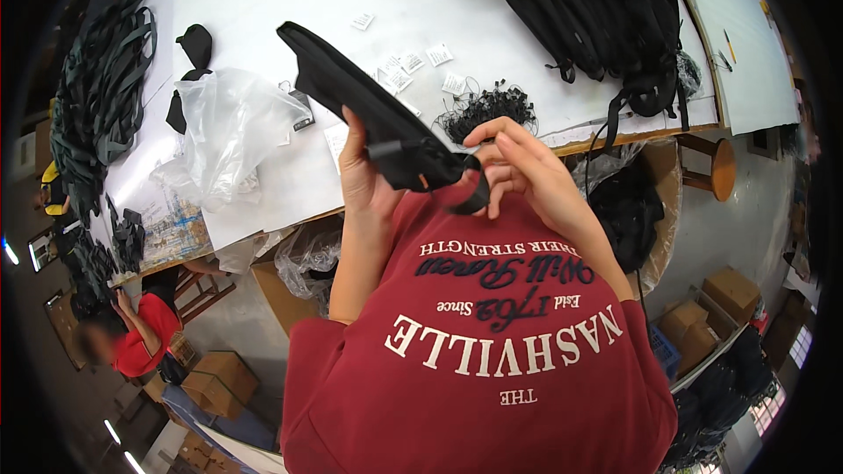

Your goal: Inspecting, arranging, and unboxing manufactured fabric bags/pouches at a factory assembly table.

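Note:
My left hand (363, 177) grips a flat black fabric pouch (373, 110) from its near left side, thumb up along its face. The pouch is tilted, its far end pointing up and left over the white table. A black strap (475, 196) curls from its near right end, by a small orange tag. My right hand (522, 167) is at this strap with bent fingers closed about its edge; the exact fingertip contact is partly hidden. Just beyond the right hand lies a heap of thin black cords with small ends (492, 110).
Small white labels (399, 77) are scattered over the white table (255, 0). Clear plastic bags (237, 123) lie at left, beside dark webbing straps (101, 79). Black bags (584, 31) pile up at far right. A wooden stool (722, 168) stands right; a co-worker in red (145, 338) is at left.

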`<action>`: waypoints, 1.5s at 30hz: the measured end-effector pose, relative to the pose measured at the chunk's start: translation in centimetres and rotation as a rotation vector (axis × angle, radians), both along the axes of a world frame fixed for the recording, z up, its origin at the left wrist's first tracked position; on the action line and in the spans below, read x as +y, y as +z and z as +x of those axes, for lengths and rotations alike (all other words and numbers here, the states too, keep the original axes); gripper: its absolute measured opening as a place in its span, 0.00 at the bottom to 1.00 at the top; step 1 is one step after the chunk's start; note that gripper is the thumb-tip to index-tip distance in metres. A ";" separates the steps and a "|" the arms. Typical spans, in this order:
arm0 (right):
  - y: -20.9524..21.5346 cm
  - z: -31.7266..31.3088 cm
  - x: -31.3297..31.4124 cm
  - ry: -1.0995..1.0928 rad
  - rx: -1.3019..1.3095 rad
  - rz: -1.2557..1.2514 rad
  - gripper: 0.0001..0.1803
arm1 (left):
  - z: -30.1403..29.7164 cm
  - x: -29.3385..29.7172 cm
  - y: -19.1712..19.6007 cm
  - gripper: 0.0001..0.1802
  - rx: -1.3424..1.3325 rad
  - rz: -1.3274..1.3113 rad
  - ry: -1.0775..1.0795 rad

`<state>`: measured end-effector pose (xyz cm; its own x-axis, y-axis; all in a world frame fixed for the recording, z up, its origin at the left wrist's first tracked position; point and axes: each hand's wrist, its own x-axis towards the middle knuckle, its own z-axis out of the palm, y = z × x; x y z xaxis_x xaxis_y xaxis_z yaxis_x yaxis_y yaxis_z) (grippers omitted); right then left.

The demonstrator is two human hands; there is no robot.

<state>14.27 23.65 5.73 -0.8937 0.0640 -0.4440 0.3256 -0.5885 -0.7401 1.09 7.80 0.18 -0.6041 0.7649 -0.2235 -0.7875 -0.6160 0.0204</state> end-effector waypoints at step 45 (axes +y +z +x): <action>2.8 1.2 -1.1 -0.167 0.153 0.006 0.10 | -0.6 -2.2 2.5 0.09 0.840 0.115 0.304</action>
<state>15.51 22.59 8.50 -0.9272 0.2190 -0.3037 0.1079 -0.6204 -0.7769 0.45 5.58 2.65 -0.7137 0.5358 0.4513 -0.3433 -0.8291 0.4414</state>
